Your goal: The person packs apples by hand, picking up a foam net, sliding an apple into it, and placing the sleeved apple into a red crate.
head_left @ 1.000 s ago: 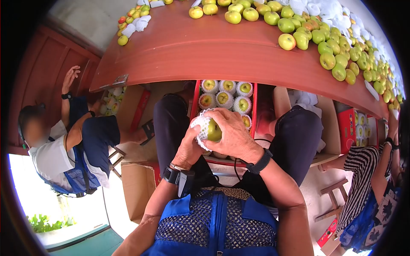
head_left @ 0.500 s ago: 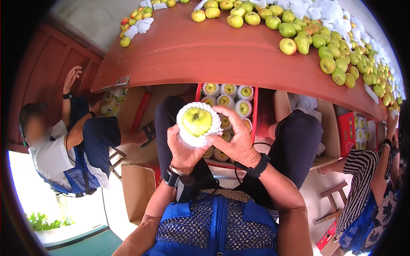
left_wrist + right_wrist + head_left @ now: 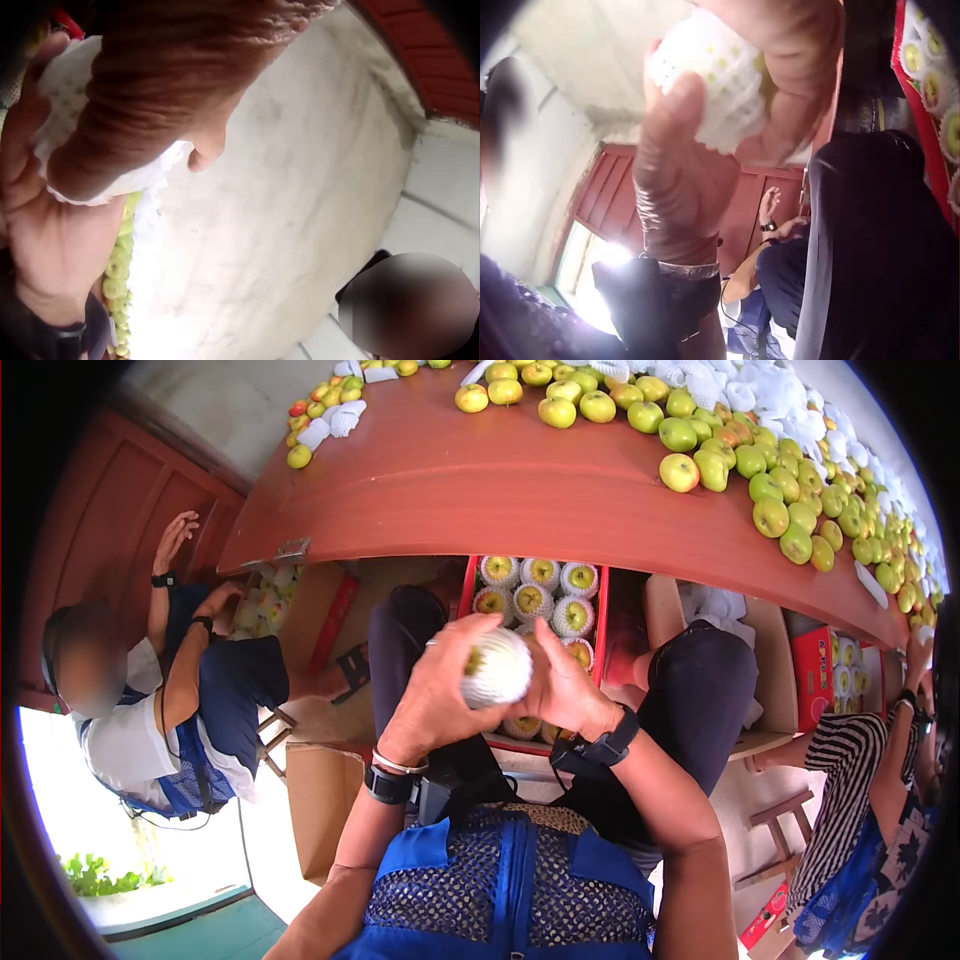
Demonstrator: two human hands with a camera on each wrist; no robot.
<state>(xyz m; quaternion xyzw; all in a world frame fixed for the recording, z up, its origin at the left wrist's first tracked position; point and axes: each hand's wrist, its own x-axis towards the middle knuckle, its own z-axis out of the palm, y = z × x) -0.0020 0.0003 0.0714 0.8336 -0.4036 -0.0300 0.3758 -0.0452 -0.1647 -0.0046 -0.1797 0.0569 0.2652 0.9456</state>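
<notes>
While the apple (image 3: 474, 660) sits in its foam net (image 3: 506, 676) above the near end of the red box (image 3: 603, 610), fingers of left hand (image 3: 430, 695) and right hand (image 3: 572, 688) clamp round it, its likely firm, bruisable flesh warranting light side holds.

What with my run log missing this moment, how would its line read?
left hand and right hand: holding netted apple | box: packed apples | table: loose apples, foam nets

Left hand (image 3: 432, 688) and right hand (image 3: 566, 688) cup inward, forearms (image 3: 672, 790) converging.
</notes>
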